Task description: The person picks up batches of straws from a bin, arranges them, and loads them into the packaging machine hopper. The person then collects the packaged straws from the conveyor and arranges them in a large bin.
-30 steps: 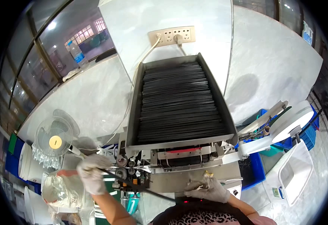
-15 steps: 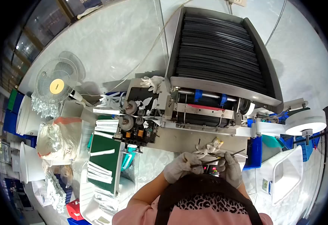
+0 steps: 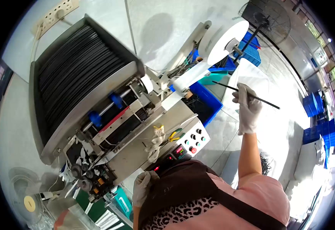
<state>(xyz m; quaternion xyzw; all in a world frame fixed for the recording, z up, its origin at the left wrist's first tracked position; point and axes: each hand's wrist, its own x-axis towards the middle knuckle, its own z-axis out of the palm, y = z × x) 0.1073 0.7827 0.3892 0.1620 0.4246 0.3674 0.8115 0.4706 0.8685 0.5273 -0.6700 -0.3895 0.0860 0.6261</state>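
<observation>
My right hand (image 3: 248,109), in a white glove, is raised out to the right and closed around a thin black stick (image 3: 266,102). The stick slants down to the right, both ends sticking out past the fingers. Low by the machine's front edge, my gloved left hand (image 3: 143,187) has its fingers curled together, and nothing shows in them. Between the hands are a control panel (image 3: 192,140) with knobs and red digits, yellow-green pliers (image 3: 175,135) and a crumpled white glove (image 3: 154,147) on the machine top.
A metal hopper (image 3: 133,68) full of black sticks rises at the left. Beyond the panel stand a white tape reel (image 3: 225,42) and a blue bin (image 3: 213,100) with black sticks inside. A white tub (image 3: 248,71) is behind my right hand. Fans stand at both sides.
My view has turned right. Both hands were together at the stick in front of me; now my right hand holds it far to the right, and my left hand is apart from it.
</observation>
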